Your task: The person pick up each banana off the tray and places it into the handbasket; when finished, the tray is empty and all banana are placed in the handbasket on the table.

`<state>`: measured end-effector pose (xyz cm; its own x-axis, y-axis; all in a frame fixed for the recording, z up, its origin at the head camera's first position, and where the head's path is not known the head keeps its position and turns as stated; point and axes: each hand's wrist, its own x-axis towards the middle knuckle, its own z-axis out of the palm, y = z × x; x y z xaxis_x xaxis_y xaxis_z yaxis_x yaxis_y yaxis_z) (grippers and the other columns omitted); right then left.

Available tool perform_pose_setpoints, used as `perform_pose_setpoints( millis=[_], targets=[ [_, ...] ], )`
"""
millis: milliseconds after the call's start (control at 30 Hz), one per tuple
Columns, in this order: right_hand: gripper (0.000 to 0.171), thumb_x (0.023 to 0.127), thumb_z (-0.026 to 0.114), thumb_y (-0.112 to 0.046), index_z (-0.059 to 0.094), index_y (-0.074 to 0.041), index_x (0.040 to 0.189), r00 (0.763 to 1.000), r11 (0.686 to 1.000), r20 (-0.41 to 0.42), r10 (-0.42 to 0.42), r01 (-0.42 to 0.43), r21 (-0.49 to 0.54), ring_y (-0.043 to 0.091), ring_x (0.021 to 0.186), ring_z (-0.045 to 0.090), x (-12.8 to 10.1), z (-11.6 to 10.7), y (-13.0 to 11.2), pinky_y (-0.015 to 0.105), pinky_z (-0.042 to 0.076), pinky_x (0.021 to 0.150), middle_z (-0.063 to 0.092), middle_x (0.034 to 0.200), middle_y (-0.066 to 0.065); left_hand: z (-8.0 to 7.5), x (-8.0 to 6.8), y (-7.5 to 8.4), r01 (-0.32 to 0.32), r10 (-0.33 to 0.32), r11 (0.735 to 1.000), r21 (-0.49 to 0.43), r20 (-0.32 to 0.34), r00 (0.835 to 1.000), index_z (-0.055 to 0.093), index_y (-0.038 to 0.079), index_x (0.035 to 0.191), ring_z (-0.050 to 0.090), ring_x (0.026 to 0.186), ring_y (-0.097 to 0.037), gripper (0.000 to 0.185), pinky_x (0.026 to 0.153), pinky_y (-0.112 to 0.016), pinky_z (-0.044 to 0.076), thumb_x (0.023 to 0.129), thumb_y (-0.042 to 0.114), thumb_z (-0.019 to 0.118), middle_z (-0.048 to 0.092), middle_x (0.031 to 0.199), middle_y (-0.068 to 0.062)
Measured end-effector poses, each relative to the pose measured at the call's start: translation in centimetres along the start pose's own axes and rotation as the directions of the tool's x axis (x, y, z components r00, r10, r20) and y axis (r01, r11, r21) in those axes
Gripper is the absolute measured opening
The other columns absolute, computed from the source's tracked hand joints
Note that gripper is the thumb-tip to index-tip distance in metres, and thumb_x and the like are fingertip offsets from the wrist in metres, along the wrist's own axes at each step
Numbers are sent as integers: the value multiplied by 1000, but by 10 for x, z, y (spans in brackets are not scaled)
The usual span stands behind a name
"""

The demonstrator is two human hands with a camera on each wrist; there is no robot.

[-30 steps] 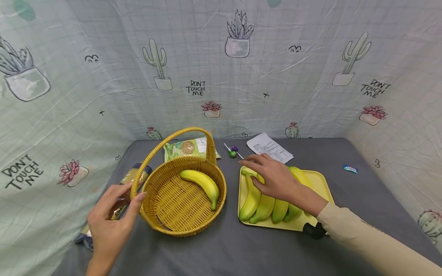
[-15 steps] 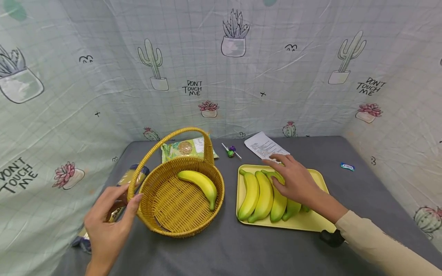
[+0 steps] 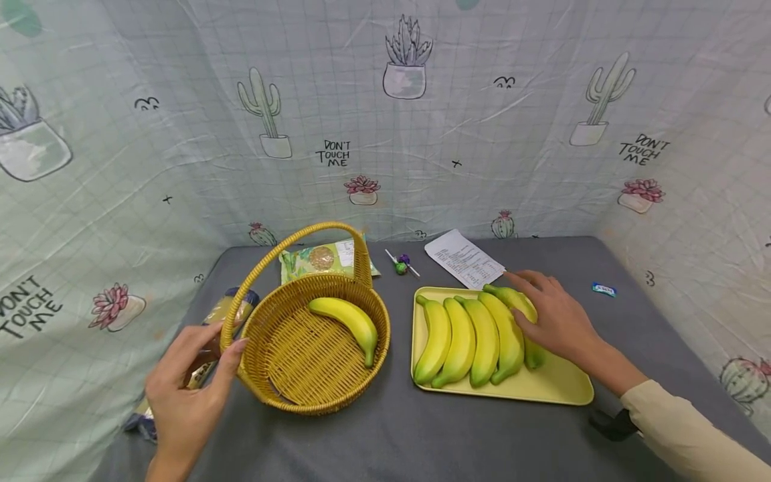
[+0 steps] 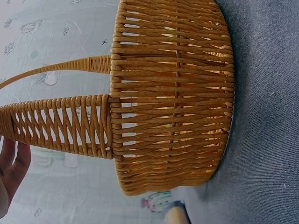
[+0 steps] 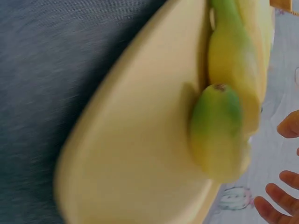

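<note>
My left hand (image 3: 189, 388) pinches the left side of the tall handle (image 3: 289, 248) of a yellow wicker basket (image 3: 301, 365). In the left wrist view, its fingertips (image 4: 21, 161) lie against the woven handle. One banana (image 3: 352, 321) rests inside the basket at the right. Several yellow-green bananas (image 3: 434, 341) lie side by side on a pale yellow tray (image 3: 560, 385). Over the tray's right part hovers my right hand (image 3: 557, 314), partly covering the rightmost banana (image 5: 217, 133). The right wrist view has its fingers spread and apart from that banana.
Behind the basket lies a green packet (image 3: 322, 258); a long dark-ended packet (image 3: 241, 304) is partly hidden at its left. Lollipops (image 3: 400, 266), a printed paper (image 3: 464, 258) and a small blue wrapped sweet (image 3: 604, 289) lie farther back. Patterned cloth walls (image 3: 391, 120) enclose the grey table.
My right hand has moved rightward over the tray, from the left bananas to the rightmost one, uncovering the others. My left hand keeps its hold on the basket handle.
</note>
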<state>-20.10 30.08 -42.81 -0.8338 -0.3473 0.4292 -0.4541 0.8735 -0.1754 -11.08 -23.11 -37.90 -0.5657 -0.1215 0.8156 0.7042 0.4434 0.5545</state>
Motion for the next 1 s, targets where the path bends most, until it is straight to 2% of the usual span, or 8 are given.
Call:
perform_pose_setpoints(
  millis=[233, 567, 800, 1000],
  targets=[
    [67, 91, 81, -14, 55, -10, 153, 999, 999, 6, 48, -48, 16, 46, 119, 55, -16, 2, 13, 65, 58, 71, 55, 140, 22, -1, 5, 9, -16, 16, 1000, 5, 14, 1000, 73, -17, 113, 65, 85, -9, 28, 78, -13, 55, 85, -15, 78, 67, 92, -21],
    [67, 91, 82, -16, 55, -8, 152, 996, 996, 35, 87, -88, 27, 50, 117, 55, -30, 9, 20, 69, 56, 72, 53, 139, 26, -1, 7, 12, 4, -6, 999, 33, 49, 999, 74, -14, 113, 66, 85, -8, 29, 78, -13, 56, 85, -16, 78, 69, 94, -16],
    [66, 92, 80, -19, 54, -7, 152, 992, 993, 76, 106, -109, 36, 51, 119, 54, -32, 10, 20, 73, 54, 77, 53, 140, 27, 0, 7, 15, 10, -11, 1000, 27, 42, 999, 74, -14, 113, 65, 84, -8, 28, 78, -14, 56, 85, -15, 78, 69, 94, -14],
    [63, 92, 77, -17, 55, -6, 150, 988, 991, 106, 112, -118, 57, 51, 119, 55, -32, 14, 19, 71, 55, 76, 52, 140, 27, -1, 8, 20, 10, -11, 1000, 30, 38, 999, 74, -14, 113, 66, 83, -8, 28, 77, -13, 56, 86, -15, 78, 68, 92, -17]
  ],
)
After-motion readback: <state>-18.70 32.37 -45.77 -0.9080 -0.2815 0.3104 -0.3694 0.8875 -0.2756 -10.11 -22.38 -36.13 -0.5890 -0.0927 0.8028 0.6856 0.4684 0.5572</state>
